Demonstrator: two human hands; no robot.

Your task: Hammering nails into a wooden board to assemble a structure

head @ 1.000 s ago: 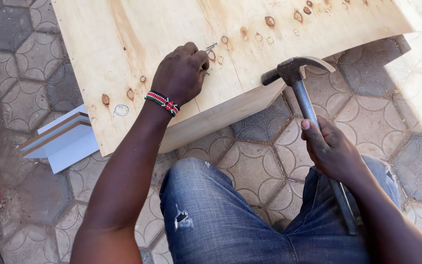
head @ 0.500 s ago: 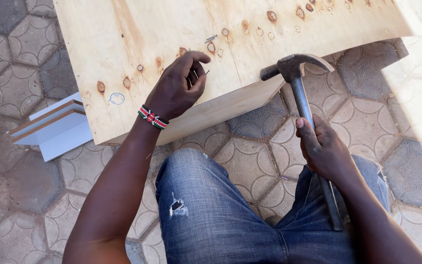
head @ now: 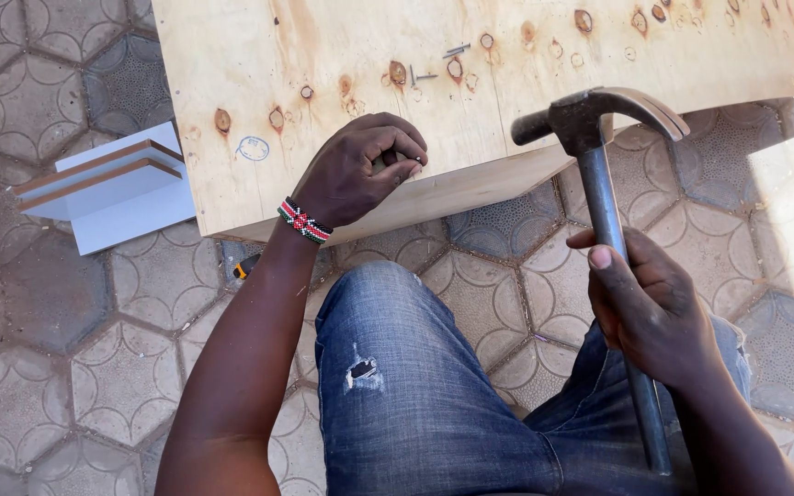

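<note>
Nearest the camera are the person's legs in blue jeans (head: 434, 395), worn through in a small tear above the knee, over a floor of grey hexagonal paving stones (head: 94, 367). On the person's right, the right hand (head: 650, 312) is wrapped firmly around the metal shaft of a claw hammer (head: 599, 184), thumb laid along the shaft; the lower end of the handle runs down past the wrist and over the jeans. The hammer stands nearly upright, its dark head with the curved claw raised in front of the near edge of the plywood board (head: 342, 55), the striking face pointing left. On the left side, the left hand (head: 360, 170) is curled into a loose fist that rests on the near edge of the board, fingertips pinched together against the thumb; whether something small is held between them cannot be made out. A beaded bracelet (head: 305, 220) of red, black, white and green sits on that wrist. The board is pale, knotted plywood lying flat and raised off the ground, filling the upper part of the view. Farther up its surface, beyond the left hand, a few loose nails (head: 443, 64) lie among the dark knots, and a small pen-drawn circle (head: 253, 148) sits near the left edge. To the left of the board, on the paving, lie stacked white panels (head: 103, 184) with brown edges.
</note>
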